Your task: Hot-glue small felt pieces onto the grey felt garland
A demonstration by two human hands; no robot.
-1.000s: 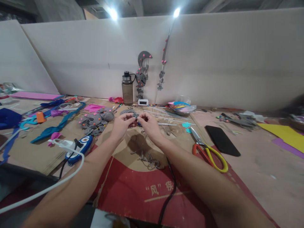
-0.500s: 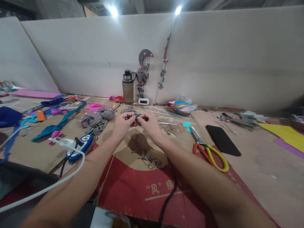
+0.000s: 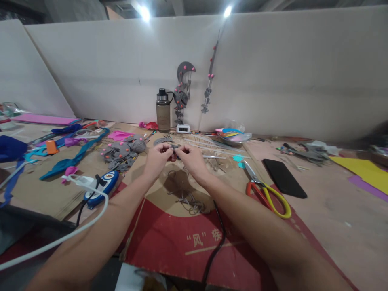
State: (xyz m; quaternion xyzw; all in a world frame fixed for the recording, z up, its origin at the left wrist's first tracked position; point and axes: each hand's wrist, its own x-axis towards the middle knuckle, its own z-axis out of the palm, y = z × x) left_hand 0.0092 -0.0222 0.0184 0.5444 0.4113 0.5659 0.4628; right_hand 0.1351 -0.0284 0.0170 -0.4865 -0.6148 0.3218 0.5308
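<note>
My left hand [image 3: 159, 158] and my right hand [image 3: 190, 159] meet in the middle, above a cardboard sheet [image 3: 157, 242] with a red printed part. Both are closed, fingertips pinching one small dark grey piece [image 3: 175, 148] between them. Its shape is mostly hidden by the fingers; it looks like felt, but I cannot be sure. Below the hands lies a loose tangle of grey cord [image 3: 194, 205] on the cardboard. Left of my left hand is a heap of grey felt pieces [image 3: 121, 152] with pink and orange pompoms.
Scissors [image 3: 266, 196] with red and yellow handles and a black phone [image 3: 284, 178] lie on the right. A drink bottle [image 3: 163, 115] and small clock [image 3: 183, 129] stand against the white partition [image 3: 115, 72]. A white cable [image 3: 75, 230] crosses over my left forearm.
Both hands stay together on the small grey piece, with barely visible finger movement. The view has shifted very slightly; the other things keep their places.
</note>
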